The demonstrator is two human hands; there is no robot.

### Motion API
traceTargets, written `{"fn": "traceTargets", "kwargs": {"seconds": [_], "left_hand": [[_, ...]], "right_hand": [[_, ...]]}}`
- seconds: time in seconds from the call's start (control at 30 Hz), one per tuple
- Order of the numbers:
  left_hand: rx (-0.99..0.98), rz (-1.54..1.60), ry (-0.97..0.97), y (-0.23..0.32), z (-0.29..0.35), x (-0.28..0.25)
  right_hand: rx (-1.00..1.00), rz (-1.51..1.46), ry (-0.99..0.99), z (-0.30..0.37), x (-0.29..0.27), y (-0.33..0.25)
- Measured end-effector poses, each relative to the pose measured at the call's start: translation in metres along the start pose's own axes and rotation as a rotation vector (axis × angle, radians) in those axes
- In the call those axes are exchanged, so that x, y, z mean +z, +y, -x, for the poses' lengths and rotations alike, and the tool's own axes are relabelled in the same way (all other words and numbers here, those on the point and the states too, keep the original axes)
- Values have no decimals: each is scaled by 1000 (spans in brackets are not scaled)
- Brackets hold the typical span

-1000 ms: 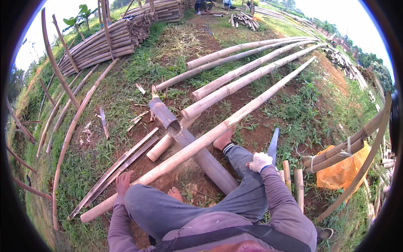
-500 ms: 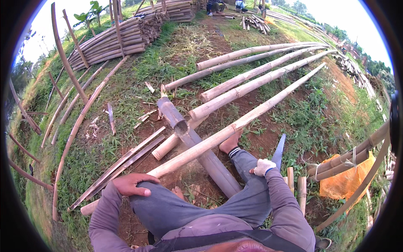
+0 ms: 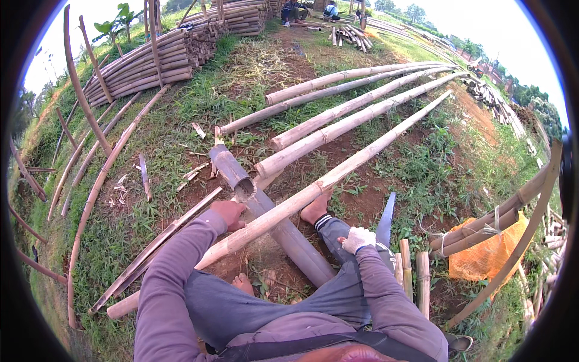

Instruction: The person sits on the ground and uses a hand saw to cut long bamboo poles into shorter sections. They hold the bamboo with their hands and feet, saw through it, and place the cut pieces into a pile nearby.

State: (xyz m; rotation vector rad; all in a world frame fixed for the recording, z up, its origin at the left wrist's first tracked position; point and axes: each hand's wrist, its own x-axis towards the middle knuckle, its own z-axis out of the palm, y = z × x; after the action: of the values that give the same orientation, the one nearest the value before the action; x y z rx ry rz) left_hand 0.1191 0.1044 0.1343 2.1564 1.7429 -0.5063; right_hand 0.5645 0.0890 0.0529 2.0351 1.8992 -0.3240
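Observation:
My left hand, bare, is stretched out beside a long pale bamboo pole that lies slanting across in front of my legs. It covers the near end of a lighter bamboo piece underneath; whether its partly hidden fingers grip anything is unclear. My right hand, in a white glove, is closed by my right knee at a handsaw, whose handle is hidden; the saw's blade points up and away. A thick grey bamboo runs under the pole, with a notched opening near its far part.
Several long bamboo poles lie beyond. Split strips lie on the left, and short cut pieces stand at right by an orange sack and tied bamboo. A bamboo stack and people are far off.
My left hand has left my left knee and reached forward to the bamboo. My right hand stays by the right knee with the saw. The whole view has shifted slightly.

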Motion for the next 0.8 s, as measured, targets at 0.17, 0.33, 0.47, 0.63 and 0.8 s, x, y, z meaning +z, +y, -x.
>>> {"fn": "traceTargets", "kwargs": {"seconds": [0.17,0.33,0.47,0.63,0.8], "left_hand": [[125,39,-116,-30,-13,55],[122,50,-56,-66,-18,81],[-12,101,-113,-75,-2,58],[-346,340,184,-166,30,71],[-697,332,156,-208,54,142]], "right_hand": [[10,-2,45,-7,11,9],[11,-17,33,-12,5,5],[30,11,26,-11,-2,6],[12,33,7,-24,5,-9],[-12,80,111,-39,37,7]]}}
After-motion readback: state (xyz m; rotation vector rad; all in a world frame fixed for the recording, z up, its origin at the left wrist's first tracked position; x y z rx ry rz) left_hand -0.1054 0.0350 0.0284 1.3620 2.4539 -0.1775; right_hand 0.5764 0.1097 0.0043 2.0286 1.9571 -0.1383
